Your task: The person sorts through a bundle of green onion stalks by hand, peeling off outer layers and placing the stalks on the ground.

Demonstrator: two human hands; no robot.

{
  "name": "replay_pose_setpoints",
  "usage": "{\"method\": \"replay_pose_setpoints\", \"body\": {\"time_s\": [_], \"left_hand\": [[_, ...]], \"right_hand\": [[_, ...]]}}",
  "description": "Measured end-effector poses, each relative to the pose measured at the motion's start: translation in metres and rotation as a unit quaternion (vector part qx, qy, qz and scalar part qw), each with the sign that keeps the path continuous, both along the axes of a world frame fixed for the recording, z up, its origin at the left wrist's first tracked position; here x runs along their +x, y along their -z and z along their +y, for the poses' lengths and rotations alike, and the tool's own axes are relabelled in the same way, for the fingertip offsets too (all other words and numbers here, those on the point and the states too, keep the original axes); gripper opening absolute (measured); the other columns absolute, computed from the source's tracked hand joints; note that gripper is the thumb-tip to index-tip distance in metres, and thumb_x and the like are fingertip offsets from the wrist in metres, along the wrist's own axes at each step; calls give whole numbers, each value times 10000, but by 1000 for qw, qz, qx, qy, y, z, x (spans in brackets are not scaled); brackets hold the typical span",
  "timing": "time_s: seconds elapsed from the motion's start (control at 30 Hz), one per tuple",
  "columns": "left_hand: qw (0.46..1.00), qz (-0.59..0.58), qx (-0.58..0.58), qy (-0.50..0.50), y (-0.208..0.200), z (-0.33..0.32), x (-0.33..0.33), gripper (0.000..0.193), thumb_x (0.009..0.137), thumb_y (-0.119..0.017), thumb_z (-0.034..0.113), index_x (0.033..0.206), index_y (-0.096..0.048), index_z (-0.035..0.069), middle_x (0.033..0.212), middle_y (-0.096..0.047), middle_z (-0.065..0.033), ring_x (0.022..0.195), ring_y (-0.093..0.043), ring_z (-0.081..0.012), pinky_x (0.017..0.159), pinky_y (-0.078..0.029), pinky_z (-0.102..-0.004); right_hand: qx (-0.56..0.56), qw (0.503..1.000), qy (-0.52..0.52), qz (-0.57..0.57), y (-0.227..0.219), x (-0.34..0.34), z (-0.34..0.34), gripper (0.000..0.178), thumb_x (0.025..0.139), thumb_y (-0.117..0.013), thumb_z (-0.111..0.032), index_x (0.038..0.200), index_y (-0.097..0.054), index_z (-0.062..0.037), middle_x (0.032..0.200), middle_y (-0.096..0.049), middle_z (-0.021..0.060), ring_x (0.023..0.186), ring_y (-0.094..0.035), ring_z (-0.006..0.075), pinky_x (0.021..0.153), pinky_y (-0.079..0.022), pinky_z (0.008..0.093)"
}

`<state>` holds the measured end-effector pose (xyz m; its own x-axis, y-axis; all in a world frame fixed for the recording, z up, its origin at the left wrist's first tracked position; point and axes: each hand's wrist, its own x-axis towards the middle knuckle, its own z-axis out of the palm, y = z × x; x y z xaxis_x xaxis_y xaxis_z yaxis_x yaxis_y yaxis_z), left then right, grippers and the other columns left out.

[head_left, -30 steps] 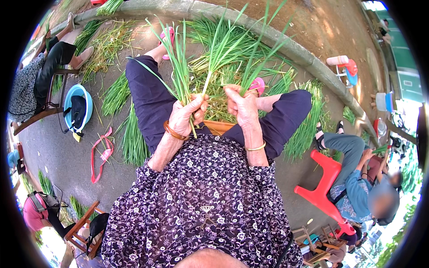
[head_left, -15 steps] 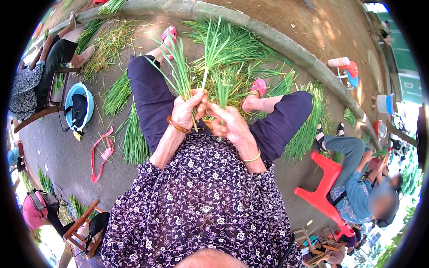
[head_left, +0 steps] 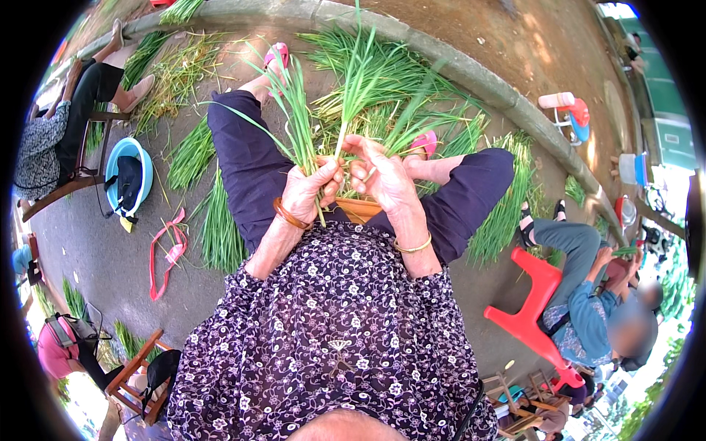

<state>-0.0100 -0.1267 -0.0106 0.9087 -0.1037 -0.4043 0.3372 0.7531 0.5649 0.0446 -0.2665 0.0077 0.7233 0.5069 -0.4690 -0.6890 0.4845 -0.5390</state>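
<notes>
Over my lap, my left hand (head_left: pixel 312 185) is closed round the stems of a small bunch of garlic chives (head_left: pixel 300 132). Their long green blades fan upward, and cut ends poke out below the fist. A paler-stemmed clump (head_left: pixel 351 103) rises from between my left fingertips. Close beside it, my right hand (head_left: pixel 384 176) has its fingers curled, the fingertips near that pale stem. Other green blades (head_left: pixel 413 121) slant up and right from behind the right hand, apparently held in it; its grip is partly hidden. A brown bangle circles my left wrist, a gold one my right.
Heaps of chives (head_left: pixel 382 70) and yellowed trimmings lie between my feet, with more bundles (head_left: pixel 220 228) on both sides. A blue basin (head_left: pixel 149 173) holding a black bag and a red strap (head_left: pixel 156 261) lie left. A red stool (head_left: pixel 526 301) and seated people are around; a kerb (head_left: pixel 471 70) runs ahead.
My right hand has risen slightly and its fingers have come up beside the pale stem. The blades at that hand have swung from upright to slanting right. My left hand keeps its bunch.
</notes>
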Motion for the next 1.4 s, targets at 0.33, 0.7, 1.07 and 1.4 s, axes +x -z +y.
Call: {"method": "replay_pose_setpoints", "body": {"time_s": [0.33, 0.7, 1.07, 1.4], "left_hand": [[998, 5, 52, 20, -6, -6, -2, 144, 807, -557, 139, 853, -548, 3, 663, -538, -31, 442, -425, -53, 343, -291, -166], [998, 18, 54, 29, -8, -11, -2, 150, 812, -552, 156, 846, -549, 10, 643, -516, -23, 415, -394, -49, 335, -272, -169], [998, -10, 2, 60, -3, 2, -1, 210, 858, -483, 215, 907, -526, 15, 646, -477, -6, 412, -341, -22, 337, -236, -148], [996, -22, -5, 86, -3, 4, 0, 278, 889, -410, 262, 965, -482, 4, 604, -441, -5, 404, -310, -31, 327, -224, -159]], "right_hand": [[-103, 990, -61, -69, -5, 0, 5, 315, 857, -478, -290, 1010, -545, -22, 532, -413, -39, 446, -424, 45, 369, -292, 155], [-78, 995, 20, -60, 3, 12, -8, 255, 860, -474, -230, 925, -579, -7, 538, -404, -34, 429, -325, 32, 362, -281, 159], [-5, 997, 32, -76, 1, 21, -33, 184, 865, -429, -148, 958, -485, 1, 629, -502, 30, 453, -398, 64, 340, -310, 170], [102, 990, 67, -71, 2, 19, -34, 134, 791, -384, -68, 882, -478, -39, 789, -467, 84, 514, -410, 120, 416, -370, 274]]}}
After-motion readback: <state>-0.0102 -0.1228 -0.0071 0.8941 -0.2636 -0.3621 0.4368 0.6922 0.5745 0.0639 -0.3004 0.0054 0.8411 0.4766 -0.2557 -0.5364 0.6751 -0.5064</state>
